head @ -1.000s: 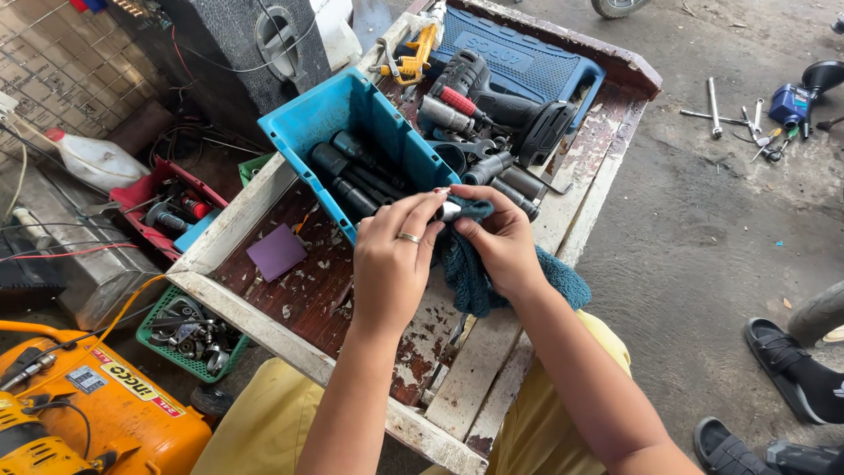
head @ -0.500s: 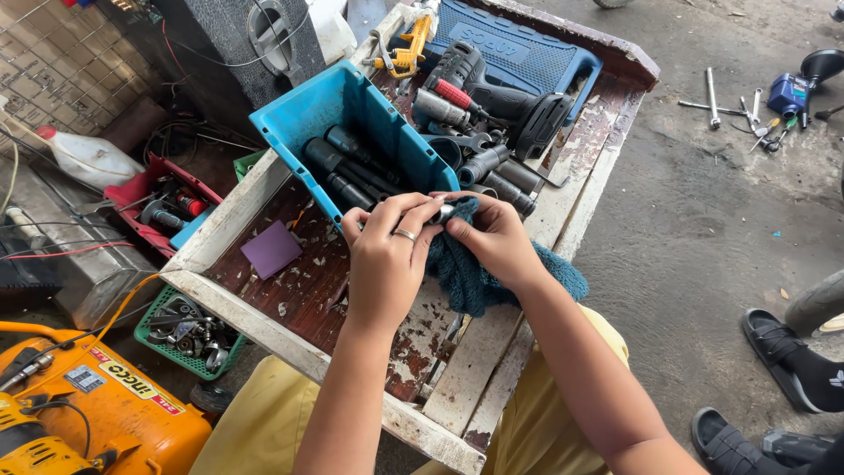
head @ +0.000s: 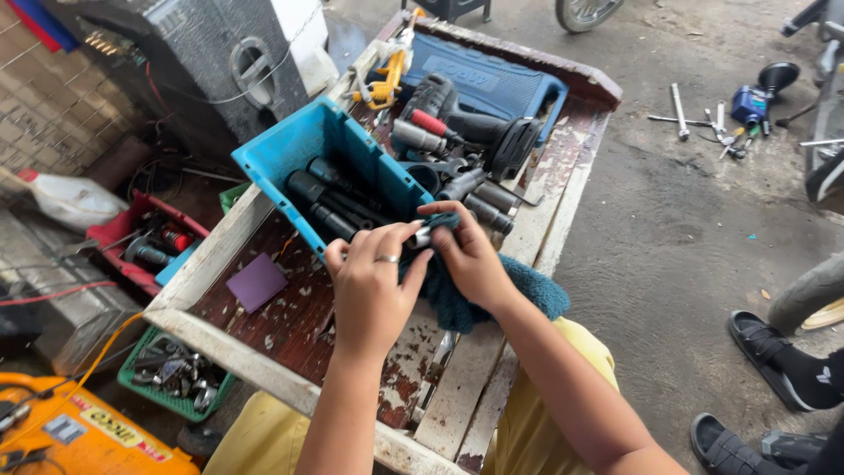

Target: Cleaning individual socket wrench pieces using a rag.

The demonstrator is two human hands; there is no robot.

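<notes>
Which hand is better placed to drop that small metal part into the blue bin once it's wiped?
Left, probably. The left hand pinches the small metal part beside the blue bin, at its near wall. The right hand is wrapped in the teal cloth, farther from the bin.

— Any packages, labels, signs or screens here?

— A few. At the far end of the surface [head: 563, 189] lies a blue moulded tool case [head: 492, 84], rectangular, with raised lettering in the same blue on its lid.

— Anything lower down?

— Bottom left, an orange machine [head: 83, 435] carries a small pale rectangular sticker [head: 66, 428] and a strip of dark print [head: 119, 428] beside it.

— Screens or signs?

— None show.
</notes>
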